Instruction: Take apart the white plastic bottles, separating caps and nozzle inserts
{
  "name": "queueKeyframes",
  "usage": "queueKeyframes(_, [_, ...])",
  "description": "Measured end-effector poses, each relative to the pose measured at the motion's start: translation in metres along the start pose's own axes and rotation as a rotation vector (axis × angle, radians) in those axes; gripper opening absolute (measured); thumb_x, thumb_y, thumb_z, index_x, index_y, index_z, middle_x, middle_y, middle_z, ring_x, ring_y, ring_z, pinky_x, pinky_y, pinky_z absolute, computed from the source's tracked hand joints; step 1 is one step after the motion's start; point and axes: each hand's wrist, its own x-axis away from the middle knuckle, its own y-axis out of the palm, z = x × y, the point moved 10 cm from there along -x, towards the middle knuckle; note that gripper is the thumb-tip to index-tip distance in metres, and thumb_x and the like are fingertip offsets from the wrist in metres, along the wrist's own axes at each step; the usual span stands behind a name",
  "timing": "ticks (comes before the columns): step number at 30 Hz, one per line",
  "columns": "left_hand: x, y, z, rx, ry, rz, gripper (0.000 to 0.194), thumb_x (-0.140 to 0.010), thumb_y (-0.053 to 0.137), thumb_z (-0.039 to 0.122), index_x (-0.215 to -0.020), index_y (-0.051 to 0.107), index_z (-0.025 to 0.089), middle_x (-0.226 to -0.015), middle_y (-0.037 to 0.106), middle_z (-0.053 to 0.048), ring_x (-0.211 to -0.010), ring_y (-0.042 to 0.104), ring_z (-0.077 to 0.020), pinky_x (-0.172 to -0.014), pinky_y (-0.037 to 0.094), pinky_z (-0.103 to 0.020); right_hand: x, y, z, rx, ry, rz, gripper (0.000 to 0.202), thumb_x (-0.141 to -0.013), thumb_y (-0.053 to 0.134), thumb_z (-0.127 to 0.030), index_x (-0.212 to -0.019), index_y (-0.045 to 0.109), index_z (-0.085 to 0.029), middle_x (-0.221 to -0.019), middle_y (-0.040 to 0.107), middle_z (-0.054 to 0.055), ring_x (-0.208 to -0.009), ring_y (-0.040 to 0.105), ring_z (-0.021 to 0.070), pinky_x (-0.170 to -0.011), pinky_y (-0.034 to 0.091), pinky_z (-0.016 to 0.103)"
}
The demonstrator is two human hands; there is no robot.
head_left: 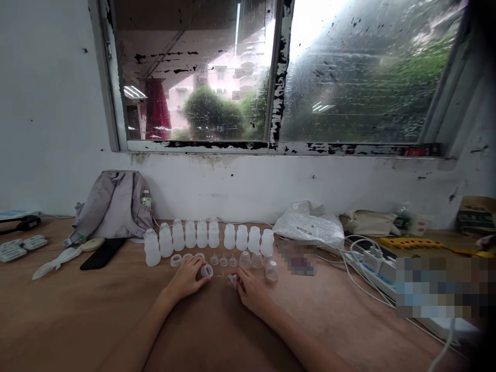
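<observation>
My left hand (187, 278) is closed on a white screw ring (207, 270), its opening facing right. Between the fingertips of my right hand (250, 289) is a clear bottle nipple (232, 279), held a short way from the ring. More screw rings (175, 260) lie just behind my left hand, partly covered by it. Several clear nipples (223, 261) stand in a row beyond the gap between my hands. Clear domed caps (257, 260) sit behind and to the right of my right hand. A row of frosted baby bottles (190, 235) stands at the back, the left ones capped.
At the left are a grey backpack (114, 206), a black phone (103, 254) and a crumpled clear plastic piece (58, 262). A plastic bag (310, 227) lies against the wall. White cables and power strips (418, 305) run along the right. Another person's hand (486, 243) shows at the far right edge.
</observation>
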Motion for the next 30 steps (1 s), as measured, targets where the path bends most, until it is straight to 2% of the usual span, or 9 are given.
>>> queueKeyframes(5, [0.002,0.003,-0.013,-0.133,-0.061,-0.016,0.036,-0.073,0.049,0.05,-0.092,0.053,0.02,-0.107,0.053,-0.007,-0.102,0.044,-0.0248,-0.089,0.03,-0.04,-0.001,0.001,-0.001,-0.051,-0.047,-0.022,0.031,-0.079,0.036,-0.008,-0.105,0.048,-0.02,-0.098,0.054,0.006,-0.091,0.051,0.0169,-0.079,0.039,0.028])
queueKeyframes(10, [0.005,-0.003,-0.026,-0.208,-0.141,0.022,0.035,-0.07,0.05,0.049,-0.087,0.051,0.019,-0.096,0.054,-0.007,-0.094,0.047,-0.0246,-0.085,0.03,-0.041,-0.003,0.003,0.01,-0.078,-0.003,-0.019,0.026,-0.076,0.038,-0.008,-0.098,0.048,-0.018,-0.092,0.054,0.006,-0.081,0.052,0.0159,-0.073,0.041,0.028])
queueKeyframes(15, [0.005,-0.011,-0.023,-0.167,-0.114,0.058,0.03,-0.071,0.052,0.04,-0.093,0.048,0.021,-0.097,0.052,-0.005,-0.094,0.046,-0.022,-0.084,0.031,-0.037,-0.004,0.007,0.011,0.016,-0.008,-0.049,0.022,-0.079,0.035,-0.01,-0.09,0.052,-0.018,-0.091,0.053,0.006,-0.082,0.05,0.0161,-0.073,0.04,0.028])
queueKeyframes(20, [0.004,-0.006,-0.017,-0.115,-0.071,0.043,0.022,-0.075,0.049,0.04,-0.084,0.05,0.02,-0.102,0.052,-0.005,-0.099,0.044,-0.0217,-0.085,0.032,-0.037,-0.005,0.011,0.014,0.058,-0.032,-0.038,0.034,-0.08,0.035,-0.01,-0.107,0.051,-0.022,-0.099,0.051,0.006,-0.089,0.049,0.0169,-0.078,0.039,0.03])
queueKeyframes(24, [0.004,-0.004,-0.017,-0.115,-0.066,0.042,0.021,-0.076,0.049,0.039,-0.077,0.052,0.019,-0.107,0.051,-0.006,-0.103,0.042,-0.0225,-0.087,0.032,-0.038,-0.006,0.017,0.026,0.1,0.025,-0.056,0.04,-0.079,0.037,-0.011,-0.117,0.045,-0.021,-0.105,0.051,0.008,-0.096,0.047,0.0194,-0.082,0.037,0.033])
queueKeyframes(30, [0.003,-0.006,-0.017,-0.094,-0.073,0.048,0.02,-0.076,0.049,0.038,-0.076,0.053,0.019,-0.105,0.053,-0.006,-0.101,0.044,-0.0218,-0.086,0.033,-0.037,-0.011,0.018,0.036,0.115,0.081,-0.055,0.033,-0.082,0.036,-0.016,-0.114,0.047,-0.019,-0.101,0.055,0.009,-0.094,0.049,0.0206,-0.081,0.037,0.034])
